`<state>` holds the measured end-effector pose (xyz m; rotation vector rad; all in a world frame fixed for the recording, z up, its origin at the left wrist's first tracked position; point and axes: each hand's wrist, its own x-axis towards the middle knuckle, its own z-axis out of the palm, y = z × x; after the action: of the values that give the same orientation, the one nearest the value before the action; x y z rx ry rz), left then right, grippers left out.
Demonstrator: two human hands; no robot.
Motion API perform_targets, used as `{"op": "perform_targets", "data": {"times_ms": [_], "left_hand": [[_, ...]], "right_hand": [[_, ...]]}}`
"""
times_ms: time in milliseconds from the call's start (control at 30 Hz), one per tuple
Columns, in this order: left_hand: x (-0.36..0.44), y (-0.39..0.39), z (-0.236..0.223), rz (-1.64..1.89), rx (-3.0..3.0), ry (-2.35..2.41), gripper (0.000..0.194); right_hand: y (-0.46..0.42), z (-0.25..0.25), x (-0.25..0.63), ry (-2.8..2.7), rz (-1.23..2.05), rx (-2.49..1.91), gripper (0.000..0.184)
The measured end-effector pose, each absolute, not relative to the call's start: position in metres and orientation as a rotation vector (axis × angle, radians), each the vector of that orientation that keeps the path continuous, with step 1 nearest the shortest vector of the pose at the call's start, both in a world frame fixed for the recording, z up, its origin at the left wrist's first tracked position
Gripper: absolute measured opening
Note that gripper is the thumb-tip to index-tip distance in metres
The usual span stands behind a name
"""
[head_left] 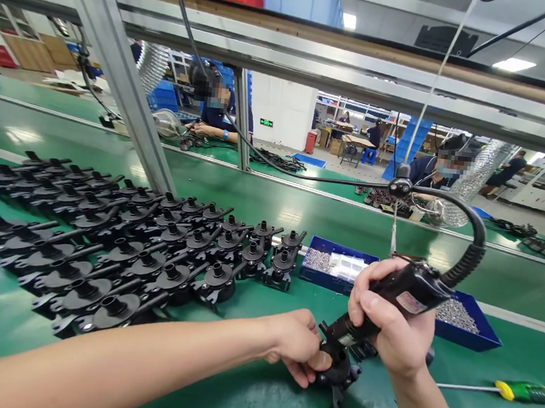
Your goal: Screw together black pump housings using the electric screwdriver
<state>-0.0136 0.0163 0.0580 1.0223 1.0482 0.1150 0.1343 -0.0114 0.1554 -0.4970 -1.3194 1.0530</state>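
Note:
My right hand is wrapped around a black electric screwdriver, tilted down to the left. Its tip end meets a black plastic pump housing on the green bench. With fingers and thumb, my left hand grips that housing from its left side. The exact contact of the bit is hidden. A cable runs from the screwdriver's upper end to a hanging cord with a black clamp. Just behind my right hand, more dark parts are partly covered.
Rows of similar black housings fill the bench's left side. Blue trays hold screws and white pieces. A green-yellow screwdriver lies at right. A metal post rises at left; co-workers sit beyond the frame.

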Motion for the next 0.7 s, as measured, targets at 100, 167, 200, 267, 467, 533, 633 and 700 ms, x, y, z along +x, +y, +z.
{"op": "perform_targets", "data": {"times_ms": [100, 167, 200, 267, 467, 533, 633, 700], "left_hand": [[-0.012, 0.015, 0.054, 0.107, 1.023, 1.049, 0.028], [-0.012, 0.013, 0.052, 0.093, 1.018, 1.045, 0.029], [-0.011, 0.013, 0.051, 0.086, 1.015, 1.043, 0.03], [-0.011, 0.012, 0.049, 0.081, 1.01, 1.039, 0.031], [-0.011, 0.01, 0.041, 0.13, 1.032, 1.02, 0.027], [-0.012, 0.01, 0.036, 0.137, 1.039, 1.01, 0.028], [-0.014, 0.01, 0.03, 0.163, 1.053, 0.978, 0.028], [-0.015, 0.01, 0.027, 0.187, 1.064, 0.945, 0.028]], "right_hand": [[-0.012, 0.152, 0.131, -1.34, 1.043, -0.514, 0.015], [-0.012, 0.15, 0.13, -1.356, 1.036, -0.535, 0.014], [-0.012, 0.15, 0.129, -1.365, 1.03, -0.542, 0.014], [-0.012, 0.151, 0.13, -1.377, 1.017, -0.555, 0.014], [-0.008, 0.157, 0.132, -1.622, 1.297, -0.404, 0.019], [-0.009, 0.156, 0.125, -1.599, 1.2, -0.567, 0.02], [-0.011, 0.152, 0.112, -1.412, 0.895, -0.86, 0.02], [-0.013, 0.151, 0.108, -1.437, 0.943, -0.814, 0.022]]}}
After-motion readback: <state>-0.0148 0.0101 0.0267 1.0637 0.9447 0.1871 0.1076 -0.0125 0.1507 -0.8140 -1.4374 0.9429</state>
